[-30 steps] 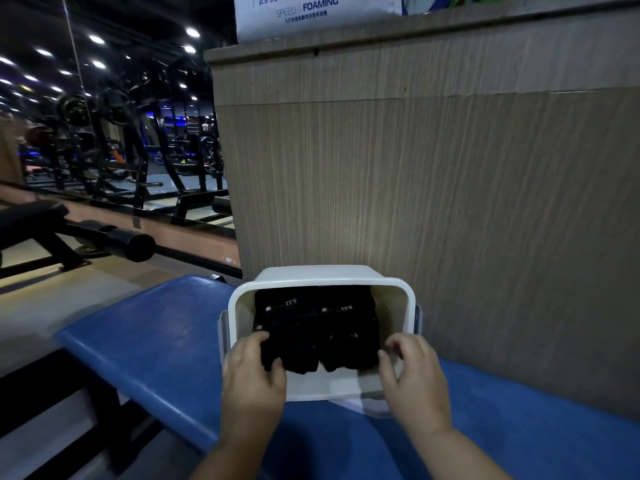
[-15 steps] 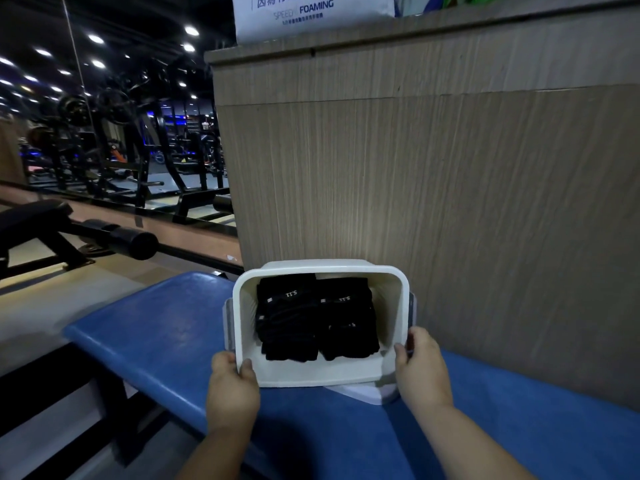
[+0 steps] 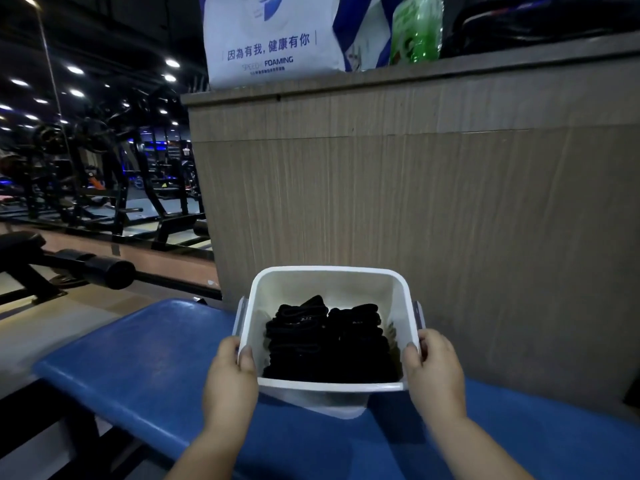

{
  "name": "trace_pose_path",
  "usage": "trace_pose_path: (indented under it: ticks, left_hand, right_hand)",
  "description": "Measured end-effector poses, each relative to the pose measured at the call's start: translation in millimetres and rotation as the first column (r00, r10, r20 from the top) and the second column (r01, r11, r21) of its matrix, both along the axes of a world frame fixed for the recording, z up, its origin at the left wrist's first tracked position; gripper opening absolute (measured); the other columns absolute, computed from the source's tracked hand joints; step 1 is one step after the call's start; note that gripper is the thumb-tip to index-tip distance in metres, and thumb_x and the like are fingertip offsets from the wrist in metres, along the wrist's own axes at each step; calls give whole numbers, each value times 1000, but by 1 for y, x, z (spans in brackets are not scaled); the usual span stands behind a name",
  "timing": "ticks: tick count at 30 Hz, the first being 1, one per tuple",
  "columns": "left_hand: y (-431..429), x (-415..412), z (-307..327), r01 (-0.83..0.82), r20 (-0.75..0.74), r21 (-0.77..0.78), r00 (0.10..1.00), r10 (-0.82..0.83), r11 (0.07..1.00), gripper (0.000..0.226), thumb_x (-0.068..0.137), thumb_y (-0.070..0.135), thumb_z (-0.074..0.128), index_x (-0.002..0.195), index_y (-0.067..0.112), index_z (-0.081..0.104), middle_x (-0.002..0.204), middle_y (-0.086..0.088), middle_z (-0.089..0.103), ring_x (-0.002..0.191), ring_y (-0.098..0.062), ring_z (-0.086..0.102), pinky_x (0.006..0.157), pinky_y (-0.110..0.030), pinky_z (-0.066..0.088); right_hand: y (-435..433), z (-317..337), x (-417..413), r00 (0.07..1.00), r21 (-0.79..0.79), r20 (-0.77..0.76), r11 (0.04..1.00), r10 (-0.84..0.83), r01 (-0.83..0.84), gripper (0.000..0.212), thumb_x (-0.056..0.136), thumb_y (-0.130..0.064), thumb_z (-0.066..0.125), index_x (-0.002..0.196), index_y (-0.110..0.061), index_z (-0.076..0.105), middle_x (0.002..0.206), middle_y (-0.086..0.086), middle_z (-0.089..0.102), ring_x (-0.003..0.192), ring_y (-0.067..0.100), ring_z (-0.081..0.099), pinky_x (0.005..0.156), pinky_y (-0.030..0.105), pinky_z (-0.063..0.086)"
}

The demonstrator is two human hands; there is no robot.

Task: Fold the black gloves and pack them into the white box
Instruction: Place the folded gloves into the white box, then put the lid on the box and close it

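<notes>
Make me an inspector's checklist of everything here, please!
Surface: blue padded bench, with the white box over it.
Job's things: black gloves folded, lying side by side inside the white box; no glove seen outside it.
Clutter: white bag printed FOAMING and a green bottle on top of the wooden counter.
Grippers: left hand grips the box's left rim, right hand grips its right rim, thumbs over the edge.
Cables: nothing seen.
Surroundings: gym machines and ceiling lights to the left; the counter's front stands behind the box.
</notes>
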State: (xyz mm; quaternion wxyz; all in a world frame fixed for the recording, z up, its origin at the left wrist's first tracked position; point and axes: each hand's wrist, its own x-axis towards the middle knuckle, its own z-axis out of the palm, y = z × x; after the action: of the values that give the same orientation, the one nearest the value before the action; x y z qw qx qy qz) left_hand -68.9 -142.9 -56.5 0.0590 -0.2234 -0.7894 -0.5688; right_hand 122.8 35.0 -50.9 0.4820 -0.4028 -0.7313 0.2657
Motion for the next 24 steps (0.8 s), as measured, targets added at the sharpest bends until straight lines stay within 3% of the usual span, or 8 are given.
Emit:
trace_pose_path:
  ticks: [5, 9, 15, 24]
  left_hand:
    - [19, 27, 6, 57, 0, -37, 998, -57, 998, 10, 97, 23, 43, 95, 19, 52, 84, -5, 61, 84, -28, 53, 66, -35, 40]
    - [39, 60, 13, 130, 26, -43, 991, -129, 991, 23, 98, 25, 42, 86, 9, 52, 77, -12, 61, 74, -25, 55, 62, -33, 39]
    - [75, 112, 20, 234, 42, -89, 972, -231, 968, 24, 99, 27, 40, 84, 12, 50, 70, -4, 57, 67, -18, 52, 53, -29, 32]
    - [119, 175, 16, 363, 77, -114, 931, -356, 925, 26, 99, 26, 40, 88, 6, 52, 76, -7, 59, 70, -19, 52, 59, -31, 36]
  right_hand:
    - [10, 8, 45, 995, -5, 38, 996, -90, 91, 16, 87, -13, 51, 71, -12, 50, 76, -2, 52, 64, 12, 49, 49, 28, 34]
    - [18, 13, 91, 980, -27, 84, 983, -179, 182, 18, 86, -18, 53, 69, -12, 50, 71, 0, 55, 62, 14, 50, 48, 29, 30]
    - [30, 19, 160, 949, -66, 142, 954, -280, 291, 16, 84, -16, 55, 70, -8, 53, 69, 4, 56, 61, 16, 50, 50, 29, 33]
    - [52, 21, 238, 910, -157, 196, 904, -366, 397, 14, 84, -18, 56, 73, -11, 59, 70, 5, 59, 68, 24, 53, 62, 36, 41]
